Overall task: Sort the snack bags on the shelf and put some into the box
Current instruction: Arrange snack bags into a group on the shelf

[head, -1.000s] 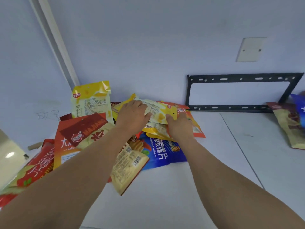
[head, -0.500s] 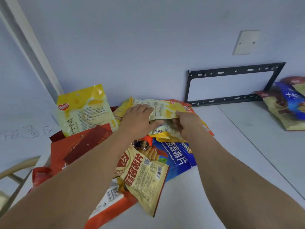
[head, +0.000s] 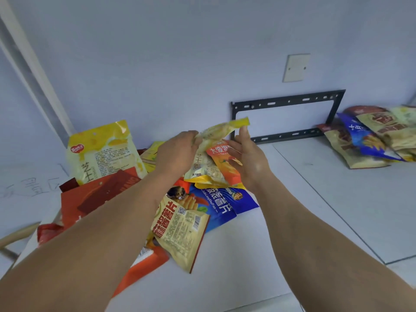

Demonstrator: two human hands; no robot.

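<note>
At far left a yellow bag (head: 101, 152) leans upright against the wall (head: 180, 52), behind the loose pile on the shelf (head: 236, 266). My left hand (head: 177, 152) pinches the left edge of a pale yellow snack bag (head: 221, 129), raised above the pile. My right hand (head: 247, 156) holds that bag's right end with fingertips, while an orange bag (head: 222, 161) rests against its palm. I should lift straight up, keeping both grips firm, so neighbouring bags do not drag. A second pile (head: 371, 136) lies far right. No box is visible.
</note>
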